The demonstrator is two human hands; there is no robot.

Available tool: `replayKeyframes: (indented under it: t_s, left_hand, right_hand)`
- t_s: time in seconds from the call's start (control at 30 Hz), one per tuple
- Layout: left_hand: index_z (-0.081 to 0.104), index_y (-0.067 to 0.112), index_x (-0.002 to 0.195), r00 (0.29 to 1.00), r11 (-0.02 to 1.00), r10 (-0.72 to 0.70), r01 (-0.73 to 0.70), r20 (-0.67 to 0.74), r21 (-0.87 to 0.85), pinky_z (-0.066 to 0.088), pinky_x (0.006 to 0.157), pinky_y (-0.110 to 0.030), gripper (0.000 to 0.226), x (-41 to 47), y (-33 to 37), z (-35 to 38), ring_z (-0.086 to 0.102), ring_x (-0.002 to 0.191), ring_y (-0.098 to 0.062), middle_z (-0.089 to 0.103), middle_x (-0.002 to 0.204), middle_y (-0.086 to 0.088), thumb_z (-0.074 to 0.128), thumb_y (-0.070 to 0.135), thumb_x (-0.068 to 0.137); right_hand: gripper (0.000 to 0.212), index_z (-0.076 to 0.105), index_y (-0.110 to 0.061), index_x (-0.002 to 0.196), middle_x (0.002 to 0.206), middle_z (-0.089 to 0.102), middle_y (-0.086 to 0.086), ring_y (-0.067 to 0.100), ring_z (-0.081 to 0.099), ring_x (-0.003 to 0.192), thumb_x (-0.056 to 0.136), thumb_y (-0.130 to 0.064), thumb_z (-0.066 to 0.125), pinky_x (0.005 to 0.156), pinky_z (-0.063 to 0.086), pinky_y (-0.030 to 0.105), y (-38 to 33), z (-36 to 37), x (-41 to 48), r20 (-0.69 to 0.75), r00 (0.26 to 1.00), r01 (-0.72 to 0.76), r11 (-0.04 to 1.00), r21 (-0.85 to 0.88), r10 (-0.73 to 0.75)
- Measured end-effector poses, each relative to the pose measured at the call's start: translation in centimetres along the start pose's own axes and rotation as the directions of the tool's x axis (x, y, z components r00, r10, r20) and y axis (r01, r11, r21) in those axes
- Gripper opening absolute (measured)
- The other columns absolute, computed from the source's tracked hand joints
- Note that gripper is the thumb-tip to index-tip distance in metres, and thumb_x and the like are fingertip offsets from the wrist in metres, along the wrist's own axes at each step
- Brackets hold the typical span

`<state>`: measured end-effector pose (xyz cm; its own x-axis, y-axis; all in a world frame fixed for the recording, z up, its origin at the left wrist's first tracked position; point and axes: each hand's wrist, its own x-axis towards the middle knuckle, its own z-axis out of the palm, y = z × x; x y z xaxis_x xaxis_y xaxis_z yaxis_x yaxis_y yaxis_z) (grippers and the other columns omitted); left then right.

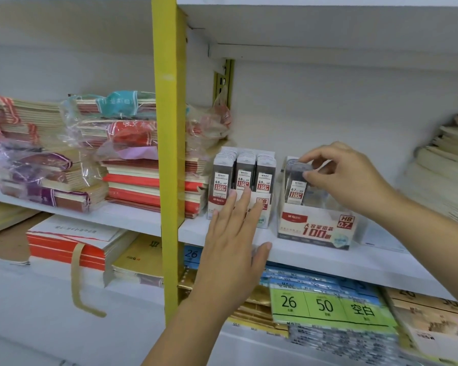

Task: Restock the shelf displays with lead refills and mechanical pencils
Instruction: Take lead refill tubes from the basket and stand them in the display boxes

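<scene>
A person's left hand (233, 239) is reaching over the front edge of a white shelf board (315, 257), its 4 fingers lying straight and pressed together and the thumb spread wide, its tip showing against the board's front lip. Directly ahead of those fingertips, a display box of 0.5 lead refills (263, 220) is standing packed with 3 upright rows; whether the fingertips are touching its front cannot be told. The right hand (347, 178) is curling over a second display box marked HB 0.7 (317, 228), with thumb and fingers pinching the dark top of an upright 0.7 refill case (298, 186) at the box's left end. A narrow gap is separating the 2 boxes, between the 2 sets of fingertips. Beyond the left hand's little finger, a yellow upright (168, 128) is dividing the bay from plastic-wrapped notebook stacks (50, 165). Past the right wrist, bare board is running from the 0.7 box to pale paper stacks (439, 175) at the far edge. Above both sets of knuckles, a white back wall is rising with open room up to the next shelf. Below the left palm, green label sheets printed 26 and 50 (325, 305) are lying on the lower level.
</scene>
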<state>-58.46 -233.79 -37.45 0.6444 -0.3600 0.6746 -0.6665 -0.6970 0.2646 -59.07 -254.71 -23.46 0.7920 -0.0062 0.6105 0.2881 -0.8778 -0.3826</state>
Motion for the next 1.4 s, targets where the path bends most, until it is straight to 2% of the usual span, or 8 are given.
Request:
replayKeyframes:
  t_s: [0.37, 0.53, 0.67, 0.83, 0.93, 1.03, 1.23, 1.4]
  left_hand:
    - [0.005, 0.036, 0.156, 1.0, 0.997, 0.018, -0.019, -0.005, -0.07, -0.005, 0.121, -0.03, 0.069, -0.6, 0.1, -0.3, -0.019, 0.15, -0.001, -0.011, 0.165, 0.019, 0.047, 0.043, 0.102]
    - [0.056, 0.025, 0.135, 0.991, 0.983, -0.009, -0.016, -0.137, -0.183, 0.027, 0.112, -0.019, 0.042, -4.2, 1.4, -1.2, 0.041, 0.132, -0.009, 0.054, 0.139, 0.009, 0.045, 0.037, 0.097]
    - [0.061, 0.022, 0.125, 0.985, 0.979, 0.023, 0.013, 0.173, -0.204, 0.041, 0.093, -0.021, 0.031, -11.0, 1.0, 0.8, 0.052, 0.111, -0.012, 0.059, 0.119, 0.005, 0.048, 0.029, 0.098]
    - [0.053, 0.023, 0.138, 0.658, 0.949, -0.113, 0.294, 0.744, -0.116, 0.041, 0.094, -0.025, 0.036, -21.8, -1.7, 6.3, 0.055, 0.12, -0.017, 0.052, 0.135, 0.001, 0.054, 0.026, 0.102]
    - [0.057, 0.02, 0.134, 0.501, 0.87, -0.247, 0.491, 0.829, -0.037, 0.039, 0.091, -0.021, 0.036, -27.5, -2.7, 10.1, 0.058, 0.117, -0.02, 0.058, 0.131, -0.006, 0.059, 0.023, 0.098]
    - [0.056, 0.019, 0.134, 0.354, 0.771, -0.342, 0.635, 0.87, 0.045, 0.04, 0.086, -0.019, 0.039, -32.4, -2.9, 13.4, 0.058, 0.107, -0.016, 0.058, 0.134, -0.004, 0.064, 0.021, 0.096]
    - [0.049, 0.022, 0.143, 0.213, 0.714, -0.356, 0.69, 0.91, 0.118, 0.036, 0.107, -0.023, 0.058, -37.1, -2.9, 18.2, 0.05, 0.128, -0.016, 0.053, 0.142, -0.001, 0.072, 0.027, 0.09]
    - [0.04, 0.031, 0.148, 0.169, 0.764, -0.342, 0.622, 0.924, 0.169, 0.031, 0.117, -0.036, 0.079, -37.6, -3.2, 20.6, 0.039, 0.136, -0.02, 0.043, 0.149, 0.001, 0.081, 0.036, 0.081]
  right_hand:
    - [0.034, 0.06, -0.033, 0.127, 0.096, 0.052, -0.009, 0.005, 0.052, 0.079, 0.092, -0.031, 0.061, 0.072, 0.04, 0.023, -0.1, 0.0, -0.3, -0.002, 1.0, 0.003, 0.973, -0.229, -0.004]
    - [0.018, 0.065, -0.03, 0.108, 0.082, 0.06, -0.015, 0.008, 0.057, 0.075, 0.095, -0.022, 0.056, 0.064, 0.044, 0.015, -3.0, -1.9, -7.3, -0.235, 0.953, 0.216, 0.973, 0.088, -0.19]
    - [0.017, 0.067, -0.035, 0.093, 0.075, 0.063, -0.008, 0.009, 0.057, 0.064, 0.092, -0.019, 0.061, 0.058, 0.042, 0.015, -1.3, 1.9, -16.4, 0.096, 0.992, 0.046, 0.945, 0.324, -0.081]
    - [0.019, 0.06, -0.033, 0.109, 0.095, 0.06, 0.0, 0.012, 0.056, 0.077, 0.096, -0.02, 0.057, 0.067, 0.043, 0.016, 6.7, 12.3, -29.4, 0.66, 0.664, -0.538, 0.838, 0.096, 0.35]
    - [0.024, 0.059, -0.03, 0.117, 0.111, 0.063, -0.001, 0.015, 0.061, 0.095, 0.093, -0.026, 0.06, 0.086, 0.049, 0.028, 10.3, 18.1, -37.7, 0.711, 0.466, -0.662, 0.741, -0.115, 0.527]
    - [0.036, 0.057, -0.028, 0.126, 0.125, 0.061, 0.0, 0.012, 0.061, 0.093, 0.092, -0.025, 0.064, 0.073, 0.051, 0.024, 11.5, 22.0, -44.0, 0.737, 0.313, -0.757, 0.626, -0.188, 0.6]
    - [0.072, 0.042, -0.022, 0.143, 0.146, 0.043, 0.003, 0.019, 0.045, 0.13, 0.081, -0.022, 0.077, 0.11, 0.039, 0.037, 13.4, 26.5, -49.2, 0.738, 0.204, -0.803, 0.54, -0.25, 0.644]
    - [0.066, 0.051, -0.021, 0.131, 0.136, 0.053, 0.001, 0.019, 0.051, 0.122, 0.074, -0.033, 0.082, 0.104, 0.044, 0.039, 15.3, 28.4, -49.8, 0.698, 0.244, -0.752, 0.586, -0.301, 0.673]
